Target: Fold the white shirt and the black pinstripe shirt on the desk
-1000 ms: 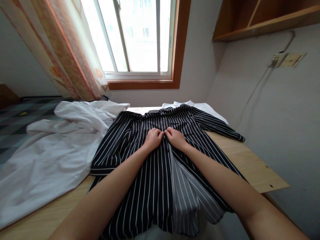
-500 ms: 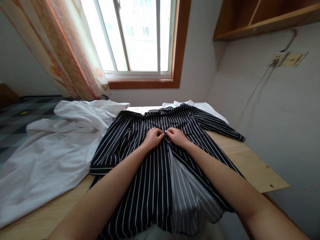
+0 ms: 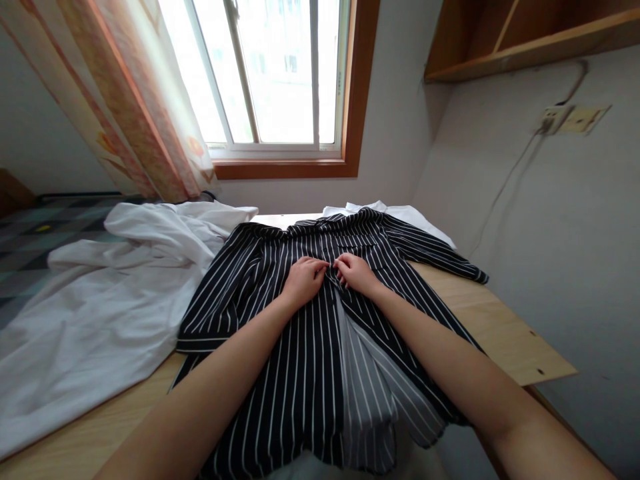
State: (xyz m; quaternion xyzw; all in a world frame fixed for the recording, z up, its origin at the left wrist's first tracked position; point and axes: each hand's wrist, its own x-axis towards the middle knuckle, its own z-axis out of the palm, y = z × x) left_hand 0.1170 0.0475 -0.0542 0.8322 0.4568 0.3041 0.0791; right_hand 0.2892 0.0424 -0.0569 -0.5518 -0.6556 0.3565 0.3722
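Observation:
A black shirt with white stripes (image 3: pixel 310 353) lies spread on a wooden board, collar at the far end, its lower front parted so the grey inner side shows. My left hand (image 3: pixel 305 280) is at the middle of the shirt front, its fingertips pinching the front edge. Close beside it, my right hand (image 3: pixel 353 272) has bent fingers pressed together on the other side of the front edge. The fingertips of both hands nearly meet. Any button between them is too small to make out.
White cloth (image 3: pixel 110 300) lies crumpled on the left, over the board (image 3: pixel 500 320) and a checked bedcover (image 3: pixel 25 267). More white fabric (image 3: pixel 425 223) sticks out behind the shirt. A window with a curtain (image 3: pixel 135 100) is ahead; a shelf (image 3: pixel 540 47) and a plugged cord are on the right.
The fingers of my left hand have stretched slightly flatter over the shirt. My right fingers have curled in and shifted slightly away from the left ones. The shirt lies as before.

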